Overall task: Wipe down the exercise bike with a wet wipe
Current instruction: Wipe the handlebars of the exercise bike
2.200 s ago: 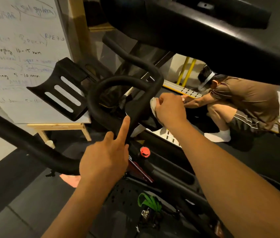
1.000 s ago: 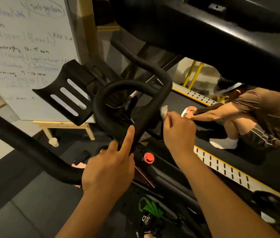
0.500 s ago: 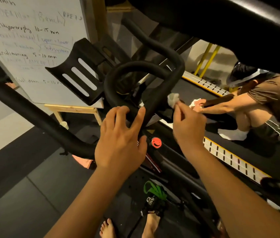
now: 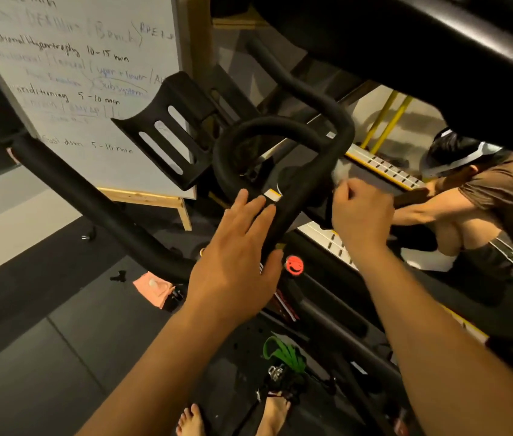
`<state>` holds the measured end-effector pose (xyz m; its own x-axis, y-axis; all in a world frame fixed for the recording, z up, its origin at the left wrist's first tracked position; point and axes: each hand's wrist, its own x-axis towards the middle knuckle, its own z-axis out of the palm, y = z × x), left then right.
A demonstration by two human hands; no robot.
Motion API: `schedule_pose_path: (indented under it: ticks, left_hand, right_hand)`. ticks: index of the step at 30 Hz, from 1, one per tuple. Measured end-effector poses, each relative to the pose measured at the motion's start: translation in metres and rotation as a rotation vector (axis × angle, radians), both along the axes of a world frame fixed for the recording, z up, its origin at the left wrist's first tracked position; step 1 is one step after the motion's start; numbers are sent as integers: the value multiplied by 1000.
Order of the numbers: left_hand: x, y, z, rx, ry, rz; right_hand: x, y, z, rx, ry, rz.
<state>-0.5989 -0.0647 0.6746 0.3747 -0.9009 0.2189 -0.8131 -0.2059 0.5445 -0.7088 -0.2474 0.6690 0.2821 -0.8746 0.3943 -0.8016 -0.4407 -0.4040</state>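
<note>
Left hand point(image 4: 239, 259) rests flat, fingers straight, on the black padded handlebar loop point(image 4: 280, 124) — beside it, the curled right hand point(image 4: 360, 215) pinches a white wet wipe point(image 4: 340, 173).

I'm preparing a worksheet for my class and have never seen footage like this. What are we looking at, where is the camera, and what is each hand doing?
The picture comes from a camera worn on a person's head, looking down past their own arms. The black looped tube is the handlebar of an exercise bike. The left hand rests on it with straight fingers. The right hand pinches a pale wet wipe against the bar's far side. Lower down are a red knob, a green pedal strap and bare feet. A whiteboard stands left; another person crouches right.
</note>
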Motion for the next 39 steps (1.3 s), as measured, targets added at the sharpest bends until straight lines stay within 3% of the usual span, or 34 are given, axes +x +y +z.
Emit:
schedule_pose_path:
  ticks: [2,5,7,9,11,14,16,21,25,27,30,34,36,39]
  left_hand:
    - [1,-1,1,6,20,-6]
    - [2,-11,4,2,14,-26]
    - [9,-26,9,-13,-48,-13]
    - [17,-44,12,-26,-112,34]
    - [24,-56,11,6,-93,75]
    - [28,-63,5,68,-80,73]
    - [28,-64,2,60,-100,72]
    - [24,-61,6,-25,-2,73]
    - [40,-39,22,-245,420,52]
    - [53,-13,31,-407,528,118]
    - [76,21,46,-463,654,156]
    - [104,53,47,-441,995,156]
    - [118,75,42,-521,901,345]
    - [145,93,26,-673,501,730]
  right_hand:
    - [-14,37,-16,-36,19,144]
    - [-37,75,-17,140,174,470]
    - [-25,57,12,128,-18,492]
    - [5,13,48,-76,-194,375]
    - [39,-29,76,-125,0,404]
    - [78,-51,64,69,711,466]
    - [82,-52,58,98,803,432]
    - [56,-11,58,-55,595,465]
    - [51,33,54,1,582,546]
    - [53,41,67,176,432,607]
    - [77,74,101,666,-129,872]
    - [129,121,116,1005,-388,1263]
    - [156,126,109,946,-338,1256]
    - [201,128,83,502,-94,1186]
